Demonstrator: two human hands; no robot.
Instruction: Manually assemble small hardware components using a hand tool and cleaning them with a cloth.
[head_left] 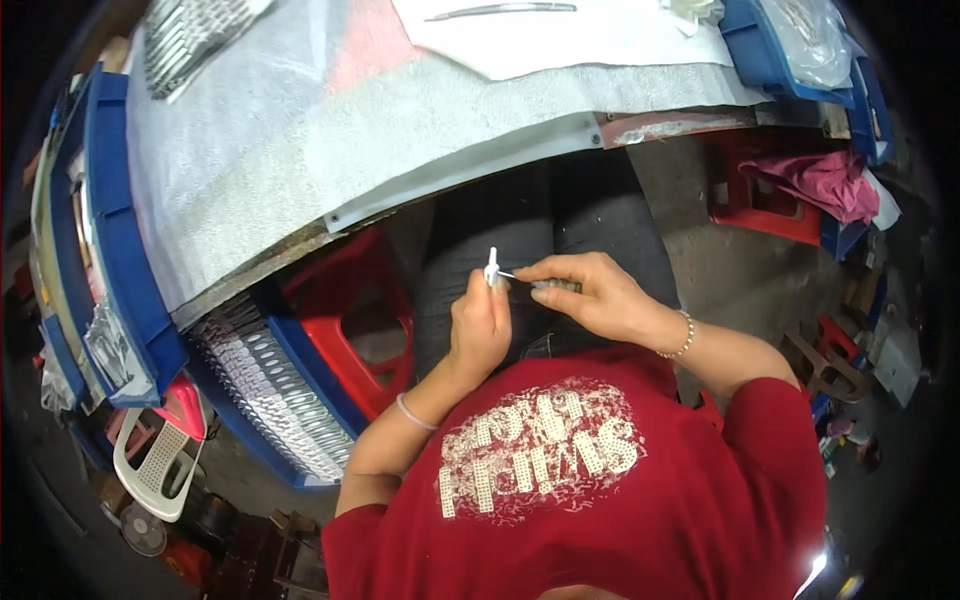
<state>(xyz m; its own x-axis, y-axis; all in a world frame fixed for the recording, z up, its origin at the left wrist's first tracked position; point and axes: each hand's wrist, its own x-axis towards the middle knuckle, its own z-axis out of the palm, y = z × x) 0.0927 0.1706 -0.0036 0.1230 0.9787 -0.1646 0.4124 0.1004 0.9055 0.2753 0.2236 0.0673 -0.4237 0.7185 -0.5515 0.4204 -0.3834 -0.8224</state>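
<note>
Over my lap, my left hand (481,325) pinches a small, narrow, shiny white-silver piece (492,264) that stands upright above the fingertips. My right hand (596,296) is closed around a thin tool with a greyish handle (556,285). Its slim metal shaft (508,275) points left and meets the piece, or comes very near it. The fingers hide much of both things, so their exact kinds cannot be made out.
Ahead is a table covered with a pale sheet (400,130), bearing metal instruments (195,40) and one slender metal instrument (500,10). A blue bin of looped metal instruments (270,390) stands at left, beside a red stool (365,320). Another red stool (765,215) holds a pink cloth (825,187).
</note>
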